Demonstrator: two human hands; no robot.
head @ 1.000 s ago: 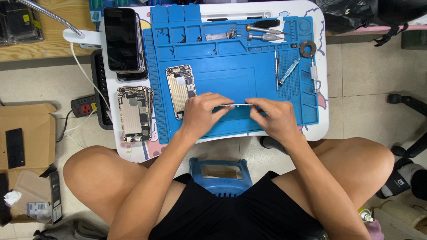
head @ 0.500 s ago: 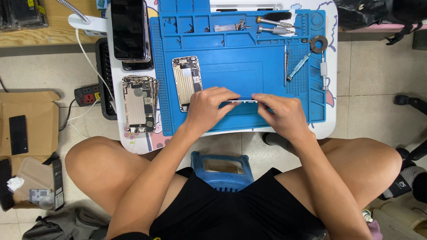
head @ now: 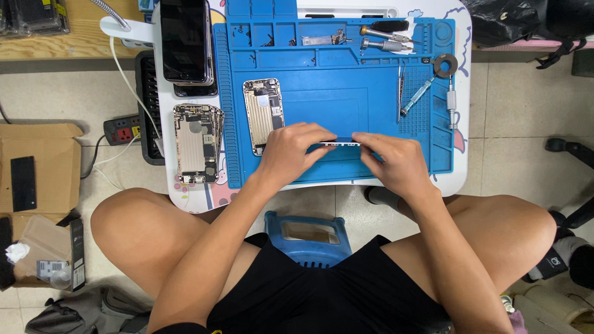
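**Both hands pinching a thin strip part over the blue mat**

Nearest me: my bare knees, black shorts, blue plastic stool (head: 309,238) under me. Forearms run up to the small white table (head: 461,179).

My left hand (head: 291,151) and right hand (head: 390,159) meet at the front of the blue repair mat (head: 322,105). Between them a narrow dark strip-shaped part (head: 339,144), lying flat and crosswise, just above the mat's front edge. Left fingertips closed on its left end, right fingertips closed on its right end; both grips are tight pinches, other fingers curled. Exact kind of part too small to tell.

Just left of my left hand: opened phone housing (head: 263,114) on the mat, insides up. Further left, off the mat, a second opened phone chassis (head: 197,151) on the table edge. Behind that, a dark-screened phone (head: 184,40), face up.

Right side of mat: tweezers (head: 418,94) lying diagonal, a small tape roll (head: 445,64) near the corner. Far edge: screwdrivers (head: 387,36) in the mat's tray slots.

Floor, left: power strip (head: 122,128), cardboard box (head: 37,167).
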